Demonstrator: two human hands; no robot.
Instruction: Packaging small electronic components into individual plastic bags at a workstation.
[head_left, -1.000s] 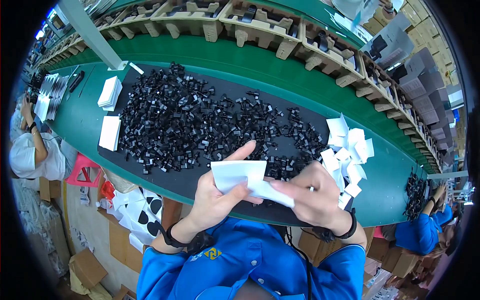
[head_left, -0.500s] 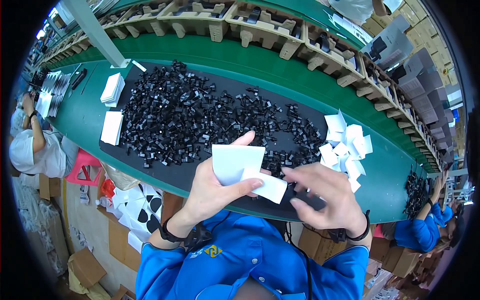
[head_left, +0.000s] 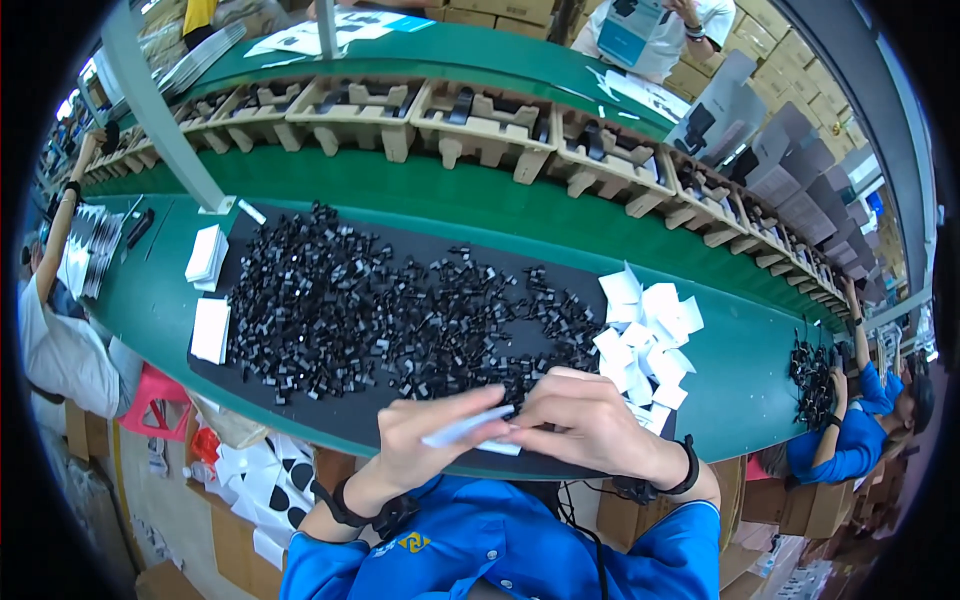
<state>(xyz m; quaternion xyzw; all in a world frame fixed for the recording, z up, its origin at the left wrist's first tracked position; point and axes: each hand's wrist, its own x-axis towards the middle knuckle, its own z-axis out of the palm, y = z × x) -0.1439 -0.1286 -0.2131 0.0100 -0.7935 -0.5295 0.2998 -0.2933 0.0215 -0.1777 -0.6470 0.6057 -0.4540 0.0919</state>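
Close to the table's front edge, my left hand (head_left: 422,430) grips folded white cards (head_left: 465,428) between thumb and fingers, one of them seen almost edge-on. My right hand (head_left: 590,420) meets it with thumb and fingers pinched together beside the card's right end. Whatever sits in that pinch is hidden; a dark bit shows by the fingertips. Beyond both hands spreads a large pile of small black plastic parts (head_left: 320,310) on a black mat (head_left: 335,415). To the right lies a loose heap of folded white cards (head_left: 650,340).
Two neat stacks of white cards (head_left: 210,330) lie left of the pile. Behind runs a green conveyor (head_left: 450,195) with moulded brown trays (head_left: 480,120). A metal post (head_left: 165,120) rises at the back left. A co-worker (head_left: 840,420) handles black parts at right; another person (head_left: 65,330) is at left.
My right hand has come in from the right, its fingers going from spread to pinched against my left hand. The cards have turned nearly edge-on. The view has tilted up.
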